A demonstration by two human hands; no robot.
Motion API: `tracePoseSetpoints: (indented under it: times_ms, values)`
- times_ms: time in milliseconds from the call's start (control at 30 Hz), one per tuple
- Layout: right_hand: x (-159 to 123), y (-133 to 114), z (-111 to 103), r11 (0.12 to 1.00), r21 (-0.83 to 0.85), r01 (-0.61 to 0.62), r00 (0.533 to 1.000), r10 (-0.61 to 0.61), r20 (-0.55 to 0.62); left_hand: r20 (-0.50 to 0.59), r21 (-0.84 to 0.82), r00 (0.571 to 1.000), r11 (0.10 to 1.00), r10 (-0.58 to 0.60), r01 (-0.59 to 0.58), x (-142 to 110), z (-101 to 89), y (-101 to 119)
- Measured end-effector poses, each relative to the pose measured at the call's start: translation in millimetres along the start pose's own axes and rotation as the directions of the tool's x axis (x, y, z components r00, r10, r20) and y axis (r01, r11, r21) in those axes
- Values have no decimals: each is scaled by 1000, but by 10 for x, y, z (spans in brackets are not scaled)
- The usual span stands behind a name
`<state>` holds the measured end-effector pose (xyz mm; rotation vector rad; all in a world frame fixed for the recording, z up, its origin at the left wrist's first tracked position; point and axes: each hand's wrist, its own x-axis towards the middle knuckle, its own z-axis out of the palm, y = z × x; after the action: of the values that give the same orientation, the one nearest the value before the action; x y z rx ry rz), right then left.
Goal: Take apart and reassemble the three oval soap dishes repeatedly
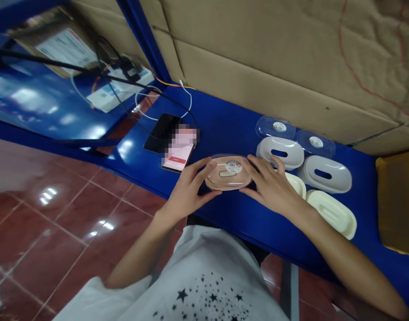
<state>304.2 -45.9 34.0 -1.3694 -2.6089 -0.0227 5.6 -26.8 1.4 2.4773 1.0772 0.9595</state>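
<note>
Between my two hands is a peach soap dish [211,180] under a clear lid with a round barcode sticker [234,166]. My left hand [191,187] grips its left end, thumb at the near side and fingers at the far side. At the right end, my right hand [269,183] holds it the same way. Just right of that hand are two white slotted trays [293,147] [341,171] and two pale cream dishes [298,183] [334,214], one partly hidden by my hand. Behind the white trays lie two clear lids [266,127] [313,149] with round stickers.
Left of the dish, a phone with a lit screen [179,151] lies by a dark phone [161,131] on the blue shelf [224,111]. Cables trail behind them. A cardboard wall [251,62] backs the shelf, and a brown box [398,200] stands at right.
</note>
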Motion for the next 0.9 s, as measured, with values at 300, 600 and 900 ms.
tracePoseSetpoints:
  times_ms: [300, 600, 900]
  values:
    - [5, -22, 5, 999, 15, 34, 999, -34, -25, -55, 22, 998, 1000, 23, -22, -15, 28, -1]
    - [-7, -52, 41, 999, 23, 44, 999, -44, -17, -94, 35, 994, 998, 57, -54, -41, 33, -26]
    - [12, -84, 13, 998, 13, 61, 998, -61, -8, -106, 63, 992, 996, 63, -56, -60, 38, -42]
